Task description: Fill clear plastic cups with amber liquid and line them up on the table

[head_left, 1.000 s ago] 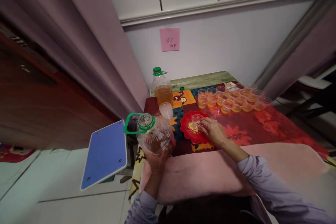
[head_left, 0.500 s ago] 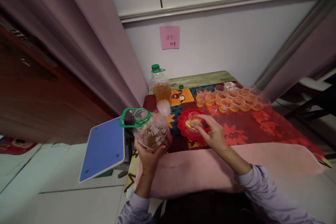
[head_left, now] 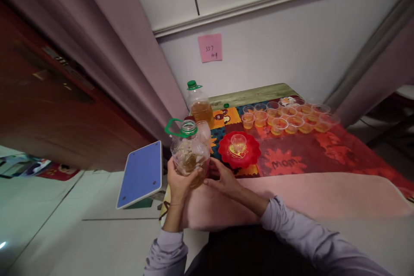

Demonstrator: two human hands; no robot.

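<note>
My left hand (head_left: 179, 181) is wrapped round the lower left side of a clear plastic jug (head_left: 190, 152). The jug has an uncapped mouth, a green handle ring and some amber liquid low inside. Against the jug's lower right side rests my right hand (head_left: 226, 180), thumb and fingers round its edge. To the right, one clear plastic cup (head_left: 238, 141) stands on a red scalloped plate (head_left: 254, 155) with a yellow heart print. Just behind the jug is a stack of clear cups (head_left: 203, 129), partly hidden.
A second jug (head_left: 200, 110) of amber liquid, green-capped, stands at the back left. Several cups (head_left: 280, 126) holding amber liquid are grouped in rows at the back right. A loose green cap (head_left: 226, 105) lies near the back. A blue board (head_left: 140, 174) is left of the table.
My right hand has let go of the cup, leaving it on the red plate, and has moved left to the jug. My left hand still holds the jug.
</note>
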